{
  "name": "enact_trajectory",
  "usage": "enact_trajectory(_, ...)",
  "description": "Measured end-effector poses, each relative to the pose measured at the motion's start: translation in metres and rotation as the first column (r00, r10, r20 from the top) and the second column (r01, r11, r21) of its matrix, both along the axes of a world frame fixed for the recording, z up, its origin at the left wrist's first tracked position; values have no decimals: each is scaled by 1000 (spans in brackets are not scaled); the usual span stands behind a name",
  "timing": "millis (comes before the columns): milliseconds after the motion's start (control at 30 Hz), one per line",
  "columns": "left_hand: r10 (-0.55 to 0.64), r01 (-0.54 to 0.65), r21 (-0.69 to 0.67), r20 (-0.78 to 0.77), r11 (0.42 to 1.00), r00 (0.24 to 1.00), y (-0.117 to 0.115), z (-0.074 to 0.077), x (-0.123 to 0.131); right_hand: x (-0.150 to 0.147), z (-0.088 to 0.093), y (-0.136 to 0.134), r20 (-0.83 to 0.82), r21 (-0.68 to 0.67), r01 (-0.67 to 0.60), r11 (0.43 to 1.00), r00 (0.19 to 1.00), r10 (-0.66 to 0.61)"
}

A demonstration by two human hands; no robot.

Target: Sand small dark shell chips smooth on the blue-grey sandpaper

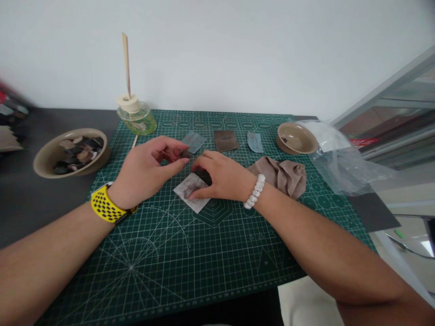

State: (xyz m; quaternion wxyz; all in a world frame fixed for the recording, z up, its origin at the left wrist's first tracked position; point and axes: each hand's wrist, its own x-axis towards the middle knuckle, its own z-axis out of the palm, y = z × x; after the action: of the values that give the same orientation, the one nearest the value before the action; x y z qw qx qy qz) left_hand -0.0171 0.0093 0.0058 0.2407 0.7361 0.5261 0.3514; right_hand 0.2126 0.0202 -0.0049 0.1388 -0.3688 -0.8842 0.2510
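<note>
My left hand (pixel 147 170), with a yellow watch band at the wrist, pinches a small dark piece (pixel 185 154) between thumb and fingers above the green cutting mat (pixel 163 253). My right hand (pixel 222 176), with a white bead bracelet, presses a dark piece (pixel 203 174) down onto a white stained sheet (pixel 188 190) lying on the mat. Both hands are close together near the mat's middle.
A tan bowl (pixel 45 158) holding several dark and pale pieces sits at the left. A glass diffuser bottle (pixel 137 118) with a stick stands at the back. Three sheets (pixel 225 140), a second bowl (pixel 297 138), a brown cloth (pixel 282 174) and a clear plastic bag (pixel 343 158) lie to the right.
</note>
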Motion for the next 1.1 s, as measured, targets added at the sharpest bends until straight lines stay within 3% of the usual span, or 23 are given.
enact_trajectory(100,14,-14,-1,14,1000,1000,0,-1,0,0,1,-1,-25,-57,-7,998,1000,5)
enact_trajectory(233,10,-9,-7,47,1000,999,0,0,2,1,1,0,-195,-217,65,974,975,-109)
enact_trajectory(333,22,-21,-25,57,999,998,-1,1,4,1,-2,1,-363,-291,79,954,913,-186)
enact_trajectory(433,25,-24,-20,57,1000,998,-1,1,4,1,-3,2,-528,-275,106,955,814,-243)
enact_trajectory(567,-10,12,-47,43,999,999,-3,2,5,2,-1,0,-596,-87,210,974,773,-219)
enact_trajectory(667,-12,13,-52,22,999,1000,-6,4,7,3,-1,-4,-570,115,269,956,806,-158)
enact_trajectory(800,-6,8,-42,39,999,999,-9,6,9,3,-3,-8,-510,281,299,912,852,-122)
enact_trajectory(967,-12,14,-44,49,999,999,-8,6,9,3,-8,-6,-378,469,128,874,923,68)
enact_trajectory(1100,27,-25,-29,73,999,997,-7,4,9,3,-10,-2,-320,514,21,858,932,169)
